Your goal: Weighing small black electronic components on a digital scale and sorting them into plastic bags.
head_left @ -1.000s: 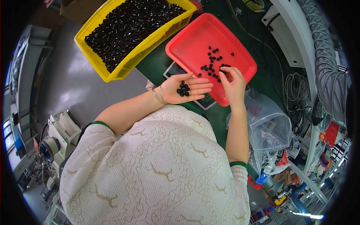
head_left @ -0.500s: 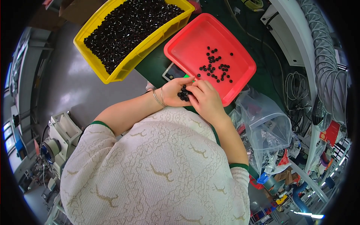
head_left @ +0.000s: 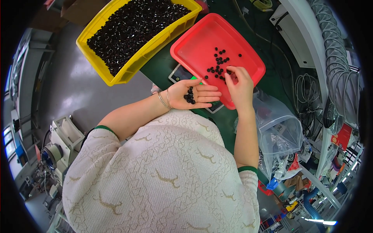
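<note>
Green bench matting [head_left: 163, 66] carries a red tray [head_left: 194, 46] where her right hand [head_left: 239, 83] pinches at loose black caps [head_left: 219, 64], while the flat, upturned left hand [head_left: 192, 95] cradles a small pile that could roll off if tilted.

Pretty cluttered shop: shiny grey floor [head_left: 74, 83], dark green workbench [head_left: 163, 68], ribbed grey hoses [head_left: 338, 54] on the right, machine [head_left: 58, 143] down left.

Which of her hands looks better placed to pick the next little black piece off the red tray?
Probably the right hand: its fingertips are among the black pieces on the red tray. The left hand lies palm-up, cupping several.
</note>
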`<state>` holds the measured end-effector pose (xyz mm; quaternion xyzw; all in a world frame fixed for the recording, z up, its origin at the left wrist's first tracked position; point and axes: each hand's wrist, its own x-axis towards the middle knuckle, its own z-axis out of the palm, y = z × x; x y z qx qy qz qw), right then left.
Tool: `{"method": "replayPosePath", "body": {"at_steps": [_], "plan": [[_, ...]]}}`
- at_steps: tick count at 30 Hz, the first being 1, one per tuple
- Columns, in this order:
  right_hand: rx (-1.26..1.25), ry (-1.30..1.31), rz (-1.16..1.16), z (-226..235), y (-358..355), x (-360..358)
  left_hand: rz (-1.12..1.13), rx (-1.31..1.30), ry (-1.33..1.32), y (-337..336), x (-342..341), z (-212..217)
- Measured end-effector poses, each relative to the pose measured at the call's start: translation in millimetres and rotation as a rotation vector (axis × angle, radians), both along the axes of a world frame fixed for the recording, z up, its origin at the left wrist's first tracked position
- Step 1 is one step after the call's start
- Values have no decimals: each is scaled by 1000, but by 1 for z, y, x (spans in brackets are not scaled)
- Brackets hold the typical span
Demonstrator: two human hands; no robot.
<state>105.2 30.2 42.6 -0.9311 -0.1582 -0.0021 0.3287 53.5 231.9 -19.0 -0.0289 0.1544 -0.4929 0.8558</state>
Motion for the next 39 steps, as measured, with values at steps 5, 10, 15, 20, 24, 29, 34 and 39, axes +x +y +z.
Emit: {"method": "replayPosePath", "body": {"at_steps": [5, 10, 15, 20, 24, 29, 34, 39], "plan": [[-73, -143, 63, 6, 14, -16, 23, 55, 8, -1, 0, -4], [2, 152, 189, 4, 55, -52, 52, 97, 22, -3, -6, -20], [16, 180, 169, -6, 61, -53, 32, 187, 10, -5, -8, -25], [137, 288, 161, 1, 53, -50, 25, -80, -28, -5, -9, -27], [612, 668, -121, 10, 39, -37, -5, -53, -74, -7, -7, -14], [503, 314, -269, -6, 3, 0, -35, -42, -2, -3, -4, 5], [25, -152, -81, -6, 1, -9, 7, -18, 3, -2, -4, 4], [-48, -34, 407, 18, 36, -53, 97, -306, -112, -2, -9, -29]]}}
